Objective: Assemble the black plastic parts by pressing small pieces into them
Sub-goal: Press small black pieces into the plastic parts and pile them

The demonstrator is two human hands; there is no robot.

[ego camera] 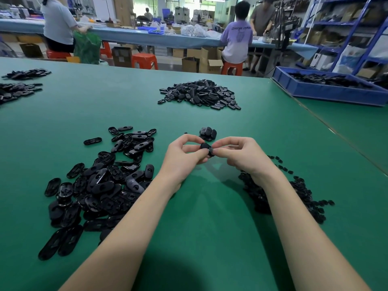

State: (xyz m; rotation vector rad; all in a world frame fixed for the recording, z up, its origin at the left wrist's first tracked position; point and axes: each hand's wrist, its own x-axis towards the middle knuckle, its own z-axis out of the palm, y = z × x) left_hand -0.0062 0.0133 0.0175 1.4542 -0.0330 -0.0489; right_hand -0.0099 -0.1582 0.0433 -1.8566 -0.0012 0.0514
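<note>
Both hands meet at frame centre, pinching one black plastic part (206,148) just above the green worktop (199,206).

Left hand (184,156) and right hand (239,155) each keep a narrow fingertip grip on it; it looks light, stiff and probably slick, so it is best held by its rim.

Lilac T-shirt (236,39) back reads, partly blurred, "CHINA".
</note>
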